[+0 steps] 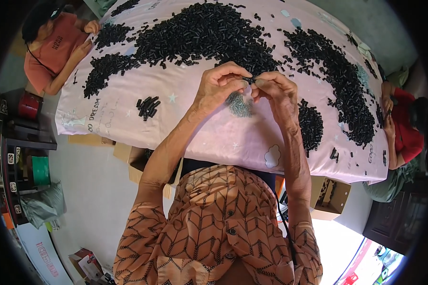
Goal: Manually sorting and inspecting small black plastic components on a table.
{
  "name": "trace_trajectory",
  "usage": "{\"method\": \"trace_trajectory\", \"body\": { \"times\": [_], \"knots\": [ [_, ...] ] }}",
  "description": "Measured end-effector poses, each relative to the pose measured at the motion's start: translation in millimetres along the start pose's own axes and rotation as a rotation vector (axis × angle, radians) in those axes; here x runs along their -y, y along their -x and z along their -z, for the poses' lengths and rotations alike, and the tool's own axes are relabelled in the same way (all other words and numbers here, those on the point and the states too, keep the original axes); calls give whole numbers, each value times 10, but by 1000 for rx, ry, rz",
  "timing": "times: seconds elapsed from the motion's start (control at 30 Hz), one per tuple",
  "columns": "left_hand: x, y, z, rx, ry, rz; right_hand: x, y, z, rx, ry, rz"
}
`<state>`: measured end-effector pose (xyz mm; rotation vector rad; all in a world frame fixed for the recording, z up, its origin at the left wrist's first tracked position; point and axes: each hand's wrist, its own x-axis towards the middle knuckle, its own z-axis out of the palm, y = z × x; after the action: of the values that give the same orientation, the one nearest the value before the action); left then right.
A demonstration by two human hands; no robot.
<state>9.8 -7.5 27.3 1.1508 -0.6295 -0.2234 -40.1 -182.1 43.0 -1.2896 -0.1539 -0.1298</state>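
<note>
Both my hands meet above the middle of a pink printed cloth [190, 137] that covers the table. My left hand [223, 84] pinches a small black cylindrical piece [250, 80] between thumb and fingertips. At the piece's other end, my right hand [277, 90] closes on it too, thumb against forefinger. Below my fingers lies a small heap of tiny silvery-grey parts [239, 105]. Just beyond my hands spreads a large heap of black cylindrical pieces [199, 33]. A smaller black heap [310, 126] sits by my right wrist, and a little pile of black pieces [148, 108] lies left of my left forearm.
Another black heap [337, 80] runs down the table's right side. One person [57, 47] works at the left edge, another [406, 126] at the right. Cardboard boxes [330, 197] stand below the near edge. Dark shelving [26, 147] is at far left.
</note>
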Motion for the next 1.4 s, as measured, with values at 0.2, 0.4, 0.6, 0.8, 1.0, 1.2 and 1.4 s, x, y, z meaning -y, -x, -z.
{"method": "trace_trajectory", "body": {
  "times": [0.2,0.4,0.6,0.8,1.0,1.2,1.4],
  "knots": [
    [-15,4,-28,-11,-98,-39,1,-2,12,-34,-46,-103],
    [17,7,-15,-11,-72,-8,-27,11,-5,-17,5,26],
    [18,15,-3,-10,-53,46,-14,12,-15,-7,45,35],
    [16,33,23,-18,-74,48,-37,25,-67,-22,80,42],
    [-9,27,44,-16,-148,29,-117,54,-89,-32,49,92],
    [-30,13,104,26,-270,12,-179,56,-110,-52,79,68],
    [-54,-13,103,36,-308,4,-155,62,-83,-5,30,64]
  ]
}}
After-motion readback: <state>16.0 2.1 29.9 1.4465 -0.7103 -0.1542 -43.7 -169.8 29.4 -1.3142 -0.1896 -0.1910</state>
